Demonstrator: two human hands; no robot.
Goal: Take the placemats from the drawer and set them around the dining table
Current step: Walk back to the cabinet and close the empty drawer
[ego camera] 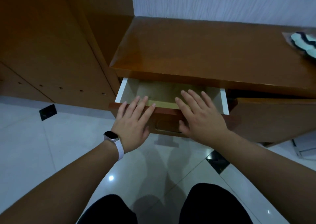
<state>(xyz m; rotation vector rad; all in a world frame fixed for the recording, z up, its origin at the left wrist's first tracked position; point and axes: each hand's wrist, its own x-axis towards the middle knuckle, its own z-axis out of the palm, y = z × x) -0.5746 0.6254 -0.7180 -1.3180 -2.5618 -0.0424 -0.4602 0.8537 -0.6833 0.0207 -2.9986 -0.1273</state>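
Both hands, left and right, lie flat, fingers spread, over the open drawer.

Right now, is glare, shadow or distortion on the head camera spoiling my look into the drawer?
Head view: dim overall; the drawer sits in shadow under the cabinet top, its inside hard to read; small glare spots on the floor; wide-angle stretching toward the frame's corners; left hand and right hand are sharp.

- Left hand: palm down, fingers straight and spread, pointing far.
- Right hand: palm down, fingers straight, slightly spread, just right of the left.
- Both forearms bare, extended forward, converging.
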